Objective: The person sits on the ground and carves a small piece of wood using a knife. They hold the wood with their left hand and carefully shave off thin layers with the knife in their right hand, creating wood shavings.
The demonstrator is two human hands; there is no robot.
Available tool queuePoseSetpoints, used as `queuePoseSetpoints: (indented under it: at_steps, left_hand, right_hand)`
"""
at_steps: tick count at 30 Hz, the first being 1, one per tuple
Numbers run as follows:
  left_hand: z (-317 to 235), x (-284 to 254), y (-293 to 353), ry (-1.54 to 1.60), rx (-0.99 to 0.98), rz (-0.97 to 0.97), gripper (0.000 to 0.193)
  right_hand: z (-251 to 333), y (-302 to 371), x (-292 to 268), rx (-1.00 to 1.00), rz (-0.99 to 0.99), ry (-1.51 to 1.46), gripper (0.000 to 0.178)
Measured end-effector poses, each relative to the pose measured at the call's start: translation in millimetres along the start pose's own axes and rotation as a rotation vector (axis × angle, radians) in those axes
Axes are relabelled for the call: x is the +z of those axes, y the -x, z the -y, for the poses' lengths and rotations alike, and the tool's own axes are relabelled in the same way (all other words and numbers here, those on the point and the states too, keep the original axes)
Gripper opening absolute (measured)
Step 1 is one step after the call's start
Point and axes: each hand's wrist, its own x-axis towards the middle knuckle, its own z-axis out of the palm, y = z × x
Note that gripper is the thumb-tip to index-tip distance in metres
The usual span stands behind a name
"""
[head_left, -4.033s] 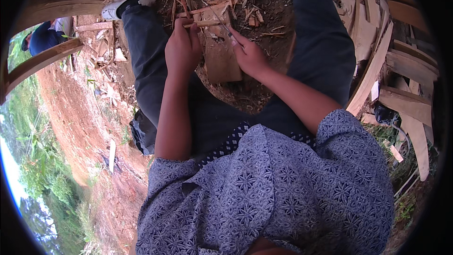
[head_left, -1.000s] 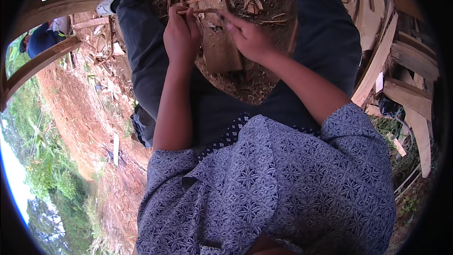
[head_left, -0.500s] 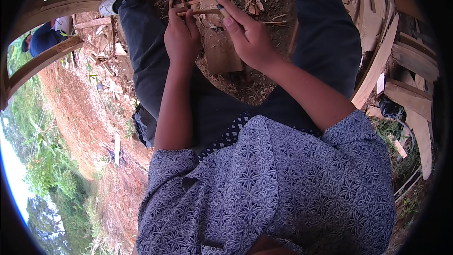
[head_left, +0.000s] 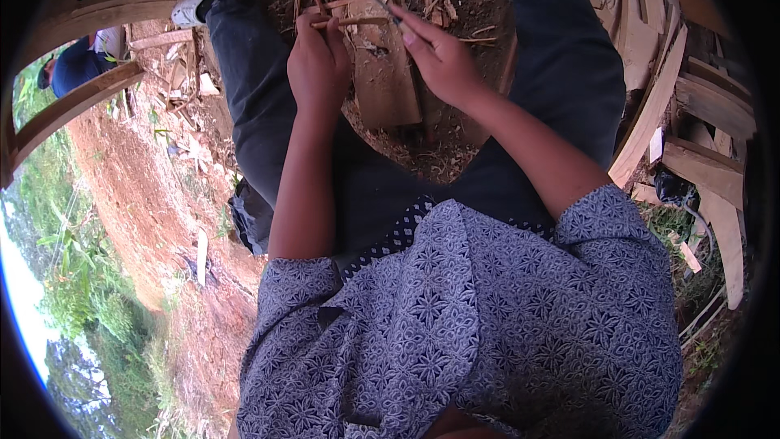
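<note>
My left hand [head_left: 318, 65] is closed around a short, thin wooden stick [head_left: 364, 22], whose bare end points to the right. To the right of it, my right hand [head_left: 443, 57] grips a knife [head_left: 378, 0], with the narrow grey blade slanting up and left. The handle is mostly hidden by my fingers. A small gap separates the stick's end from my right hand. Below both hands, a flat wooden board [head_left: 386, 97] lies on the ground between my legs.
Wood chips and shavings [head_left: 439, 12] litter the dirt. Long curved planks [head_left: 650, 106] are piled at my right. Wooden beams [head_left: 81, 102] stand at the upper left, with a person in blue [head_left: 77, 69] behind them. Reddish soil [head_left: 122, 195] slopes off at the left.
My right hand has drawn right and slightly down with the knife, opening a gap from the stick's end. My left hand, still holding the stick, has shifted slightly right.
</note>
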Motion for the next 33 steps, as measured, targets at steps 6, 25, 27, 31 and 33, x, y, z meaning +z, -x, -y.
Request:
queuePoseSetpoints:
  at_steps: [6, 25, 27, 31, 33]
  left_hand:
    - [-8, -3, -6, -0.023, -0.113, 0.021, 0.018]
    - [-5, 1, -3, -0.044, 0.019, 0.000, 0.016]
    - [-7, 1, -4, -0.027, 0.041, -0.025, 0.016]
    - [-4, 3, -5, -0.015, 0.004, 0.001, 0.017]
    - [-3, 1, -4, -0.025, -0.023, 0.002, 0.017]
  right_hand:
    - [-16, 8, 11, -0.059, 0.043, 0.172, 0.044]
    - [-32, -7, -2, 0.116, 0.050, 0.153, 0.045]
    - [3, 3, -2, -0.034, -0.032, 0.027, 0.046]
    - [-36, 4, 0, 0.311, 0.129, 0.318, 0.045]
    - [-41, -6, -2, 0.150, 0.091, 0.245, 0.045]
